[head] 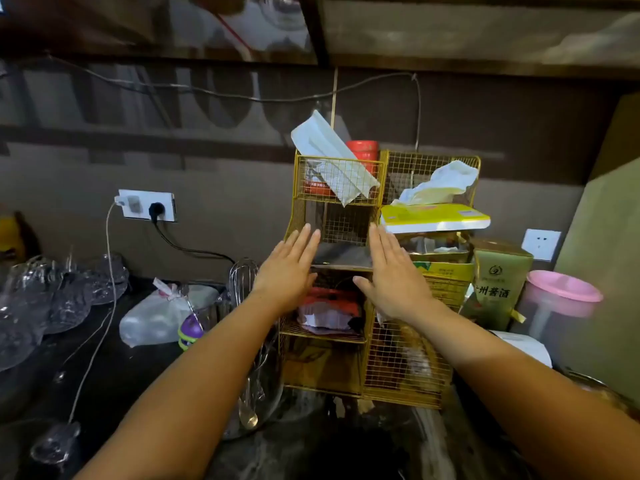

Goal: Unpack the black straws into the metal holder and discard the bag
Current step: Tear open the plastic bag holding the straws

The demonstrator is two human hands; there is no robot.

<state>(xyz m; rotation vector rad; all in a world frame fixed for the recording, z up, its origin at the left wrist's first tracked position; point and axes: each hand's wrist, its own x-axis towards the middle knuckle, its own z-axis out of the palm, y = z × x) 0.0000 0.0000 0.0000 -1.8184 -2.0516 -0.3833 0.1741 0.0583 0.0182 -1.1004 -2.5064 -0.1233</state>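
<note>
Both forearms extend forward over dark counter (104, 375). Left hand (287, 268) flat, fingers spread, grasping nothing, raised before gold wire rack (346, 237). Right hand (394, 275) likewise flat and empty, palm facing left, beside rack's middle shelf. Rack stands upright between the 2 hands. Black straws and their bag not identifiable in view. White packets (332, 157) lean in top left compartment; tissue box (436, 218) rests right. Wall socket (147, 205) behind, left.
</note>
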